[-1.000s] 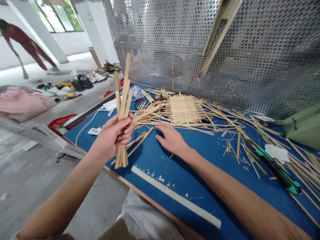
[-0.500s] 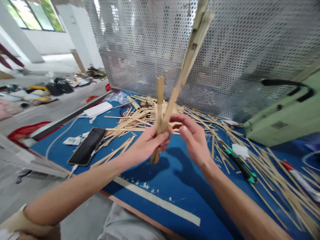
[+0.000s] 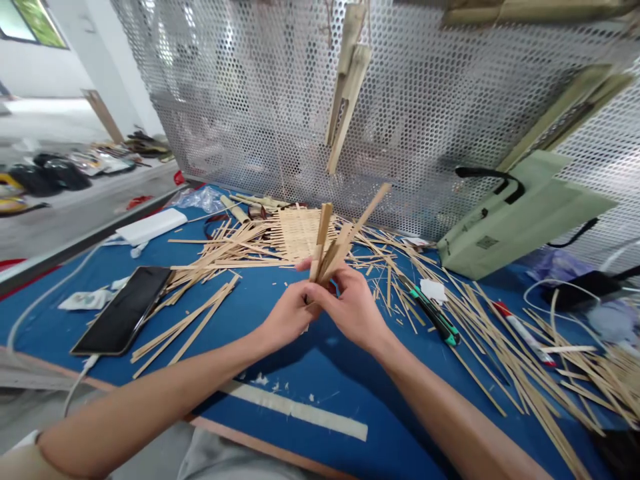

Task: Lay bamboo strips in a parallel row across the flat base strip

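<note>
The left hand (image 3: 286, 312) and right hand (image 3: 356, 308), both curled closed around the lower part of the fanned bamboo strips (image 3: 321, 248), hold them above the middle of the desk (image 3: 253, 300), presumably gathering loose pieces while leaving their far ends free.

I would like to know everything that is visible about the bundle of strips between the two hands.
The bundle consists of several flat, narrow strips, pale tan to brown, looking like bamboo or wood. Their upper ends are uneven and fan apart: one long strip slants to the right, others stand nearly upright. The left hand and right hand close around its lower part, hiding much of it. It is held above the blue tabletop.
</note>
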A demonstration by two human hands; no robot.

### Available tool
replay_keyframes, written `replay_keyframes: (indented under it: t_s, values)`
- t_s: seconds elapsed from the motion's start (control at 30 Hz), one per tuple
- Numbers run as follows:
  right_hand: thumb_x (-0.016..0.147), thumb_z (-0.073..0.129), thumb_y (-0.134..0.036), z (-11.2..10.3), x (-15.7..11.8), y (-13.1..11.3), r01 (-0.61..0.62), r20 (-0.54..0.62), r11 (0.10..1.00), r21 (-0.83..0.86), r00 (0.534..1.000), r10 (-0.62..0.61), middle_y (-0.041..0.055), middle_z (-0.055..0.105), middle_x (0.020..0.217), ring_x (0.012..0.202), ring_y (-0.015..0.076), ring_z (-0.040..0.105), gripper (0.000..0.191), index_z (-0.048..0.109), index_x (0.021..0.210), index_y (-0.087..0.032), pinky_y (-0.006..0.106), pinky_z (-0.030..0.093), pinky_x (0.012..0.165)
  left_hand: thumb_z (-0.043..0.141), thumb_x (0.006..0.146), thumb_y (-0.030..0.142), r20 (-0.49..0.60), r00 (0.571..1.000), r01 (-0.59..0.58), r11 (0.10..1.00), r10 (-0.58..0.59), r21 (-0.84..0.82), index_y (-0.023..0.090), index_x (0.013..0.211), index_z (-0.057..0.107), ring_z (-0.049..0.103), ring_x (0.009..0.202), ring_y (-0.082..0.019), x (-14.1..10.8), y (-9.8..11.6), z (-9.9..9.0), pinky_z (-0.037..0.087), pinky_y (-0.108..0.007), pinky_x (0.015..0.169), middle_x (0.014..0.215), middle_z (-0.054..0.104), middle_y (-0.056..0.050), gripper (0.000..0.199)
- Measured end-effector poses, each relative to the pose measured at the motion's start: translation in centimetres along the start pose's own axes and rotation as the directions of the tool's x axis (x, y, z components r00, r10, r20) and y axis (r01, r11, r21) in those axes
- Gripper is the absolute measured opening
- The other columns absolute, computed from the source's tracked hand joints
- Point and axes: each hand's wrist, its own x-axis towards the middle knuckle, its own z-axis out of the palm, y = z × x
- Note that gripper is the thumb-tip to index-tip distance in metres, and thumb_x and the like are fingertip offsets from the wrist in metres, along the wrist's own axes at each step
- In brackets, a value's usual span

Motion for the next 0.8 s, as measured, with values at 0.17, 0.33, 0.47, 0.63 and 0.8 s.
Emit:
replay_keyframes:
  t_s: [0.17, 0.33, 0.47, 0.63, 0.8]
  values:
    - [0.09, 0.073, -0.025, 0.2, -0.6, 0.5, 0.134, -0.392, 0.949, -0.286, 0.887, -0.243, 0.0075, 0.069, 0.12, 0.111, 0.0302, 0.07, 0.05, 0.057, 0.134, -0.041, 0.046, 0.064, 0.089, 0.069, 0.087, 0.043, -0.159, 0.978, -0.122, 0.989, 0.135, 0.089, 0.023, 0.082, 0.063, 0.043, 0.064, -0.018, -0.3, -0.3, 0.0, 0.032, -0.03, 0.055, 0.068, 0.05, -0.001, 0.021]
    - [0.097, 0.067, -0.021, -0.7, -1.1, -0.7, 0.331, -0.23, 0.769, -0.547, 0.823, -0.519, 0.0032, 0.066, 0.097, 0.088, 0.0281, 0.065, 0.037, 0.061, 0.127, -0.043, 0.048, 0.057, 0.076, 0.067, 0.093, 0.042, -0.19, 0.964, -0.163, 0.979, 0.185, 0.125, 0.025, 0.083, 0.064, 0.045, 0.069, -0.019, -0.4, -0.8, 0.0, 0.035, -0.031, 0.06, 0.075, 0.056, -0.003, 0.02]
    - [0.099, 0.066, -0.023, -1.1, -0.6, -1.3, 0.261, -0.245, 0.774, -0.576, 0.849, -0.468, 0.0042, 0.067, 0.096, 0.088, 0.0278, 0.065, 0.023, 0.065, 0.118, -0.036, 0.049, 0.053, 0.079, 0.064, 0.096, 0.046, -0.184, 0.962, -0.18, 0.976, 0.2, 0.124, 0.026, 0.082, 0.063, 0.041, 0.067, -0.017, -0.4, -1.1, 0.1, 0.034, -0.031, 0.061, 0.073, 0.052, -0.001, 0.024]
    - [0.098, 0.066, -0.021, -1.3, -0.3, -0.9, 0.216, -0.288, 0.796, -0.565, 0.852, -0.436, 0.0021, 0.069, 0.098, 0.093, 0.0271, 0.067, 0.018, 0.063, 0.111, -0.033, 0.047, 0.052, 0.078, 0.065, 0.095, 0.054, -0.137, 0.978, -0.149, 0.986, 0.158, 0.073, 0.026, 0.076, 0.057, 0.034, 0.056, -0.016, -0.6, -1.2, 0.5, 0.027, -0.031, 0.052, 0.061, 0.043, 0.002, 0.034]
    - [0.099, 0.063, -0.017, -1.5, -0.4, -0.9, 0.264, -0.272, 0.787, -0.558, 0.837, -0.474, 0.0026, 0.068, 0.097, 0.09, 0.026, 0.067, 0.028, 0.063, 0.121, -0.035, 0.045, 0.052, 0.078, 0.065, 0.092, 0.064, -0.102, 0.988, -0.112, 0.993, 0.114, 0.029, 0.026, 0.072, 0.054, 0.035, 0.054, -0.015, -0.8, -1.4, 0.5, 0.024, -0.03, 0.049, 0.057, 0.041, 0.002, 0.044]
